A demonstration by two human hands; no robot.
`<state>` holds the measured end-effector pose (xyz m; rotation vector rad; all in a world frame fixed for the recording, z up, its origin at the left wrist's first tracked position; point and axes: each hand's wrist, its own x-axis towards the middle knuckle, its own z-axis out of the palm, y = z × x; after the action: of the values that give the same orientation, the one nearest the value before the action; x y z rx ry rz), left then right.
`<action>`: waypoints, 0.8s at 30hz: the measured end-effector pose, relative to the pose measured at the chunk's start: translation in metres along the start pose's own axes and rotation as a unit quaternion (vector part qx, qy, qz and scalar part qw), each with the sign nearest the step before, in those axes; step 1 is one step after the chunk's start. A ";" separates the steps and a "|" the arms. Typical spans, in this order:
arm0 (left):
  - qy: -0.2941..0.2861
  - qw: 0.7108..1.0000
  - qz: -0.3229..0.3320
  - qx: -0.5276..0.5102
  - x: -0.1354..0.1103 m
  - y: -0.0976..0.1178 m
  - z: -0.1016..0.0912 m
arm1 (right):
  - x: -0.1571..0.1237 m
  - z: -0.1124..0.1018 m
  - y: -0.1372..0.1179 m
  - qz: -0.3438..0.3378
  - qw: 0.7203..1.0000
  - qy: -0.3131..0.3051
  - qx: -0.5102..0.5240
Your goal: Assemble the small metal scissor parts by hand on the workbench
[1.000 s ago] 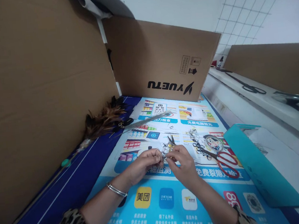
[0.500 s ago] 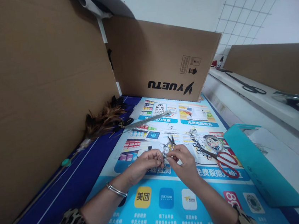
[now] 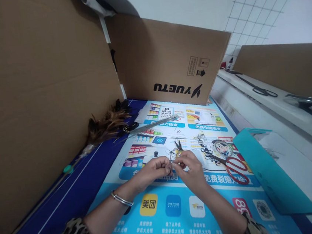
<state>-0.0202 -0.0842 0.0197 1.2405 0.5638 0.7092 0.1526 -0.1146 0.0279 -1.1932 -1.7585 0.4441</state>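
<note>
Cardboard panel (image 3: 36, 70) across the left of the frame, with a second panel (image 3: 171, 52) marked YUETU at top centre. Blue printed sheet (image 3: 162, 228) flat from the centre to the bottom edge; turquoise folder (image 3: 279, 178) at lower right. Left hand (image 3: 157, 169) and right hand (image 3: 191, 171) at centre, fingertips almost meeting, both closed in a pinch, apparently on a thin wiry piece (image 3: 172, 162); too small to tell its shape. Red-handled scissors (image 3: 237, 179) right of centre, blade end among black loops (image 3: 205, 151); dark-bladed tool (image 3: 178, 145) just beyond the fingertips, near a tangle of fine wires (image 3: 171, 153). Likely trouble: loss of the piece against the busy print, from a slip of so narrow a pinch; snagging, from wires so close by; a pricked finger, from parted points just beyond the hands
</note>
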 end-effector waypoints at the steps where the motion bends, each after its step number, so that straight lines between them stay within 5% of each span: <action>1: 0.001 1.000 0.005 0.006 0.000 0.000 0.000 | 0.000 0.000 0.000 0.005 1.000 0.000 0.005; 17: 0.080 0.963 0.054 0.252 0.003 -0.005 0.002 | 0.010 -0.012 0.005 0.047 0.998 -0.025 0.046; 20: 0.100 0.937 0.073 0.328 0.002 -0.003 0.005 | 0.009 -0.010 0.007 0.052 0.997 -0.037 0.047; 24: 0.139 0.865 0.116 0.468 -0.002 0.001 0.009 | 0.008 -0.008 0.011 0.065 0.995 -0.051 0.057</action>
<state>-0.0147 -0.0912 0.0224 2.1552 1.0831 0.8526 0.1646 -0.1047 0.0282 -1.2248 -1.7229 0.6843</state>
